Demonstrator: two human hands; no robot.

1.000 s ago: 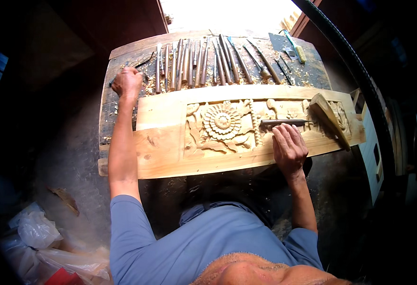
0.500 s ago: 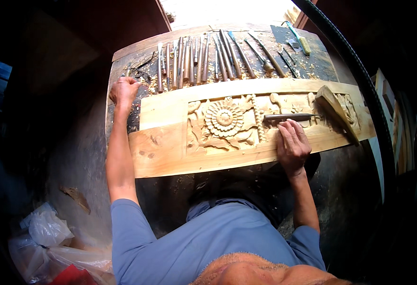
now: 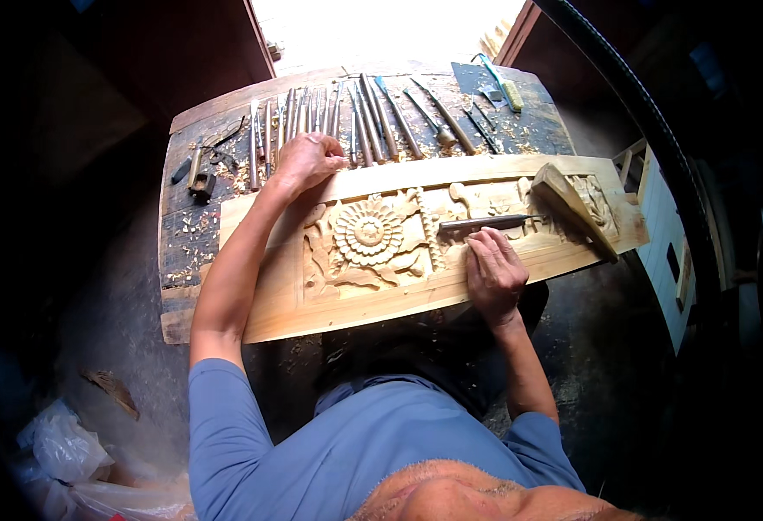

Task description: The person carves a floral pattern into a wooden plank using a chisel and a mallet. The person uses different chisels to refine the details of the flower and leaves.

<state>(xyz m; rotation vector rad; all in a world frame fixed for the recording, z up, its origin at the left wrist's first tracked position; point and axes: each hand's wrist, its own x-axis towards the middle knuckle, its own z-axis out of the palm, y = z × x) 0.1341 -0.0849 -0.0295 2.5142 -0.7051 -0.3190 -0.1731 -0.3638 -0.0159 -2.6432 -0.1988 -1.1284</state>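
Observation:
A long pale wooden panel (image 3: 381, 300) carved with a flower relief (image 3: 369, 232) lies across a dark workbench (image 3: 181, 243). My left hand (image 3: 307, 161) reaches over the panel's far edge, fingers curled at the row of chisels (image 3: 373, 117); whether it grips one I cannot tell. My right hand (image 3: 492, 273) rests flat on the panel's near edge, fingers apart, just below a chisel (image 3: 485, 223) lying on the carving. A wooden mallet (image 3: 577, 204) lies on the panel's right part.
Wood chips litter the bench. Small tools (image 3: 199, 169) lie at the bench's left end, and a blue-green tool (image 3: 501, 82) at the far right. White plastic bags (image 3: 60, 451) sit on the floor at lower left. A pale board (image 3: 663, 243) stands on the right.
My left hand has moved right from the bench's left end to the chisel row above the panel. My right hand stays on the panel under the lying chisel. The view has shifted.

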